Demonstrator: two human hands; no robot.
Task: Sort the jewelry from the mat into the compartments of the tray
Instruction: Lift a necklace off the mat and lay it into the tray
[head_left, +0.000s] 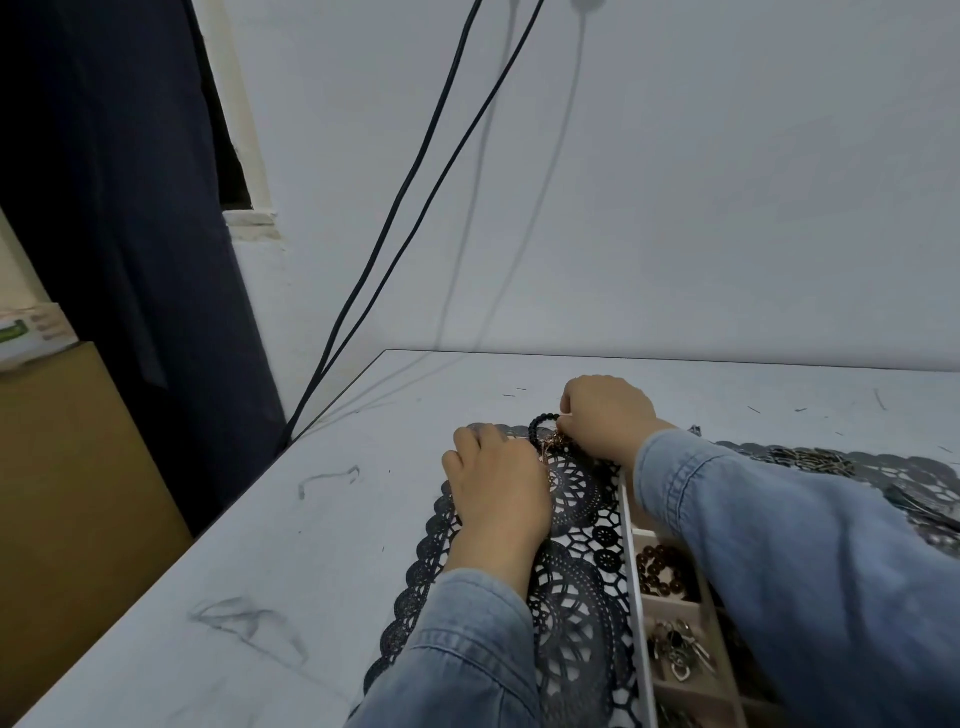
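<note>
A dark lace mat (582, 613) lies on the white table. At its far edge a black beaded bracelet (543, 423) lies tangled with a rose-gold chain (553, 446). My right hand (605, 415) has curled fingers and pinches this jewelry at the bracelet's right side. My left hand (493, 483) lies on the mat just left of the chain, its fingertips hidden. The white tray (635, 582) stands to the right on the mat, partly under my right sleeve. One compartment holds a brown bead bracelet (662, 571), another holds silver pieces (678, 652).
More metal jewelry (810, 460) lies on the mat's far right part beyond my right arm. Two black cables (395, 218) hang down the wall to the table's back left corner. A cardboard box (67, 467) stands left of the table.
</note>
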